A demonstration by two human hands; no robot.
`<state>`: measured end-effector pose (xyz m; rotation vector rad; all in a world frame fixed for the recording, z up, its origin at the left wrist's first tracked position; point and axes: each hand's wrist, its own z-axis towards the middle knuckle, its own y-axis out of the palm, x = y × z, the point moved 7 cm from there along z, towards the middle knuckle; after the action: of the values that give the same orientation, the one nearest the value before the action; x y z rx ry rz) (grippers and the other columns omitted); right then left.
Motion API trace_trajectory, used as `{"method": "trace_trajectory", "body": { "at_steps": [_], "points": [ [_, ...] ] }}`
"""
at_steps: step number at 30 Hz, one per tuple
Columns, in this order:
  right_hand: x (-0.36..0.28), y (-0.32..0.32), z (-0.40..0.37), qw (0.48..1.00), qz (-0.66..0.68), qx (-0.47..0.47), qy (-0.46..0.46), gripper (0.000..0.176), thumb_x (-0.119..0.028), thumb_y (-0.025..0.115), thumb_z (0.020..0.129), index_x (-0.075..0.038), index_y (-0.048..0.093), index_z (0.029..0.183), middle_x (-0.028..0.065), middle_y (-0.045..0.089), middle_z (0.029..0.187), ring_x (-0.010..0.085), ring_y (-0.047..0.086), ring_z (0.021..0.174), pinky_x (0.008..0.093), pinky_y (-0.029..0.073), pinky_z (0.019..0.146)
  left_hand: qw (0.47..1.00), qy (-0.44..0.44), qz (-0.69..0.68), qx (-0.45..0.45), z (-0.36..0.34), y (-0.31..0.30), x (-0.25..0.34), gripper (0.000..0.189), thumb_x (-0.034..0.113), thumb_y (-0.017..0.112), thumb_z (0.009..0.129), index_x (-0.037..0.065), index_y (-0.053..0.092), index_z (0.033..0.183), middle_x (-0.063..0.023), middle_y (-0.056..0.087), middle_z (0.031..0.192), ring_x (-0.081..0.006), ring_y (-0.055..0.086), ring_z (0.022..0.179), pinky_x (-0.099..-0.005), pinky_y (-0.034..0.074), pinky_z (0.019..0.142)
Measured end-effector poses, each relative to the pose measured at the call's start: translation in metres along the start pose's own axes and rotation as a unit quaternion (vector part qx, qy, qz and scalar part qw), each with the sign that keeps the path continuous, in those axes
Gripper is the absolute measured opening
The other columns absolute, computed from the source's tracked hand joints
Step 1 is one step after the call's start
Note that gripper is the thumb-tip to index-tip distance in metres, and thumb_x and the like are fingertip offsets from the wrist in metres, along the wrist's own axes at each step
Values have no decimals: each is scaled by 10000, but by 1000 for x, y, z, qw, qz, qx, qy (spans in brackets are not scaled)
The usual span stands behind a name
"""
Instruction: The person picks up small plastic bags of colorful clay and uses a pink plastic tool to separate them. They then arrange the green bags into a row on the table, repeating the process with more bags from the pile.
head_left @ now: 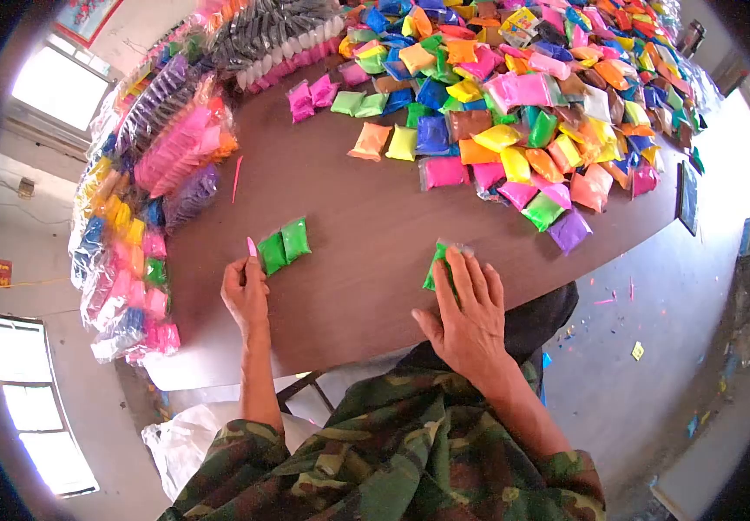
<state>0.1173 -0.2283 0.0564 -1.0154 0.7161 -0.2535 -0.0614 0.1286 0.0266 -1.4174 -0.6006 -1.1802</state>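
Observation:
My left hand (pixel 246 286) is closed around a small pink plastic stick (pixel 252 247), whose pointed tip sticks up past the fingers. Just beyond it, two joined green packets (pixel 284 247) lie flat on the brown table. My right hand (pixel 469 313) rests with its fingers stretched out over another green packet (pixel 432 267) near the table's front edge. The fingers cover much of that packet, and only its left side and top show.
A big heap of coloured packets (pixel 496 139) covers the table's far right. Bundled packets in clear wrap (pixel 188 148) line the left side. A thin pink stick (pixel 237 179) lies on the brown tabletop (pixel 349 304). Scraps dot the floor (pixel 627 347).

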Motion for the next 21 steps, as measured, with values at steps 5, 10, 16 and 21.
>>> {"method": "trace_trajectory", "body": {
  "at_steps": [5,10,16,21],
  "points": [
    [9,3,-1,1000,-8,0,-7,712,-421,794,943,-16,611,1500,192,525,1627,383,477,1531,579,340,1261,999,-23,-32,-2,-1,1,3,186,206,726,1071,28,708,1019,5,632,758,-47,520,570,-235,391,486],
    [18,5,-6,1000,7,9,-24,652,-350,808,940,-40,631,1485,167,554,1606,373,507,1505,569,360,1254,994,-73,-79,14,-7,-7,9,181,213,732,1071,38,698,1036,-2,644,775,-41,529,568,-224,370,456],
    [18,0,2,999,-22,1,-36,566,-254,748,983,-15,630,1482,166,564,1590,379,521,1489,560,384,1240,998,-27,-50,33,-1,-36,5,167,200,741,1066,38,708,1051,8,647,758,-33,532,582,-226,381,482],
    [5,2,9,997,31,-20,-67,573,-224,781,944,-7,644,1456,170,574,1556,379,534,1473,542,400,1234,981,164,80,-71,-44,3,63,157,176,764,1046,21,754,1018,-10,687,777,-71,585,651,-278,481,581]
  ]
}}
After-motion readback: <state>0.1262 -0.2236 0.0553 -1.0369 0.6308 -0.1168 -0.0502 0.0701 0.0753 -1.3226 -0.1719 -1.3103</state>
